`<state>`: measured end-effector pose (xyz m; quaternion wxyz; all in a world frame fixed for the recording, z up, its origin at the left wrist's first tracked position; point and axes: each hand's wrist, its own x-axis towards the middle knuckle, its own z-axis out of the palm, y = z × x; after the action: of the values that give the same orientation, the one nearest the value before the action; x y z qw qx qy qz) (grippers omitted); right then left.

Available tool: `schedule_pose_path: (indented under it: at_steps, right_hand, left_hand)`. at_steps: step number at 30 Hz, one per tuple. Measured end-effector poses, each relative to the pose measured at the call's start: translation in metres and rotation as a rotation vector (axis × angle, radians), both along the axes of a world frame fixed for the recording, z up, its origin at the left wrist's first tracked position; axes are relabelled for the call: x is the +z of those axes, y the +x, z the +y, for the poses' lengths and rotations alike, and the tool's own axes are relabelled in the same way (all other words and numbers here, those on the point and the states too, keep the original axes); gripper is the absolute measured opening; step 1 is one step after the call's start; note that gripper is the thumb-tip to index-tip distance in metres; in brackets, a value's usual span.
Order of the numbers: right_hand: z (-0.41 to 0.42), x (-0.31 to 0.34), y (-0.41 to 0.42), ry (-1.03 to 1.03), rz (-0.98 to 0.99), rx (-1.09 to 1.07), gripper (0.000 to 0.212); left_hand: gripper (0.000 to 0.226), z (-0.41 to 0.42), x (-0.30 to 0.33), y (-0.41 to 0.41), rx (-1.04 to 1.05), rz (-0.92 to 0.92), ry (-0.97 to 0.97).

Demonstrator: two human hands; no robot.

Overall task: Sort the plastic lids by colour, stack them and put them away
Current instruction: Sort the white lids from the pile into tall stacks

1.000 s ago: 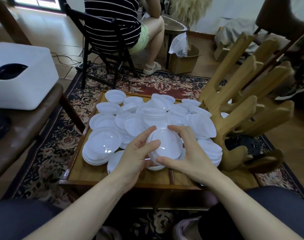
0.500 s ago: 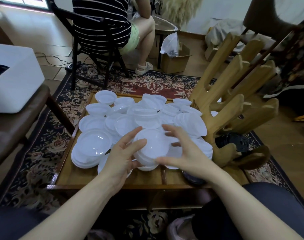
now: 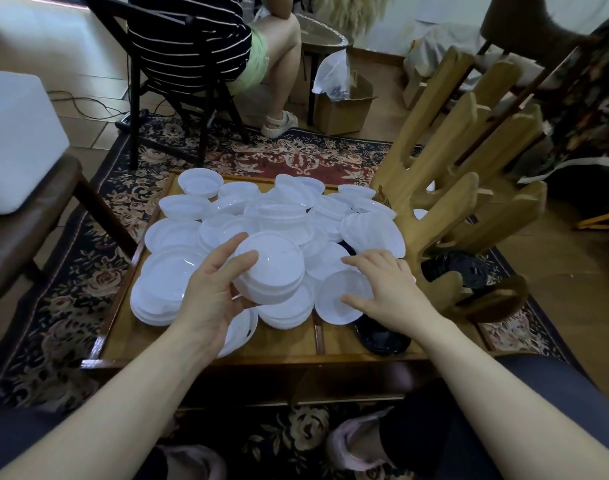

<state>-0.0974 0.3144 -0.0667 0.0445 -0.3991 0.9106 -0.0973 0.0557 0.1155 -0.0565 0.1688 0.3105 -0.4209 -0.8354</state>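
Observation:
Several white plastic lids [image 3: 278,216] lie heaped on a low wooden table [image 3: 285,344]. My left hand [image 3: 213,289] grips a small stack of white lids [image 3: 270,268] from its left side, just above the pile. My right hand [image 3: 386,289] has let go of that stack; its spread fingers rest on a single white lid [image 3: 334,299] lying at the pile's right. A black lid [image 3: 382,337] shows partly under my right wrist near the table's front edge. More black lids [image 3: 458,268] lie behind the wooden rack.
A tall wooden rack [image 3: 445,209] stands at the table's right edge. A person sits on a black chair [image 3: 164,84] beyond the table. A white box [image 3: 15,140] rests on a dark bench at left. A cardboard box [image 3: 344,109] stands on the floor behind.
My right hand has left the stack and moved right and down onto a single lid. My left hand alone holds the stack, shifted slightly left. The camera has tilted.

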Motion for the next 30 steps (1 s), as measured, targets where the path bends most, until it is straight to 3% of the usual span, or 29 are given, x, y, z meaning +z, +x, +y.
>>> schedule_pose_path:
  at_steps: [8,13,17,20,25,30]
  right_hand:
    - [-0.009,-0.005,-0.001,-0.101,0.160,-0.111,0.020]
    - [-0.009,0.007,-0.001,-0.165,0.169,-0.150,0.011]
    - [-0.004,0.028,0.008,-0.337,0.141,-0.221,0.004]
    - [-0.007,0.038,0.018,-0.496,0.003,-0.307,0.010]
    - [-0.022,0.042,0.032,-0.790,-0.432,-0.248,0.016]
    - [-0.027,0.039,0.038,-0.705,-0.611,-0.018,0.013]
  left_hand:
    - [0.052,0.005,-0.003,0.001,-0.115,-0.014,-0.029]
    - [0.054,0.009,-0.004,0.004,-0.189,-0.025,-0.046]
    - [0.054,0.012,-0.004,0.002,-0.218,-0.027,-0.060]
    - [0.050,0.016,-0.004,0.001,-0.243,-0.007,-0.098]
    - [0.056,0.026,-0.003,0.001,-0.256,0.043,-0.119]
    - [0.059,0.019,-0.010,0.001,-0.236,0.042,-0.075]
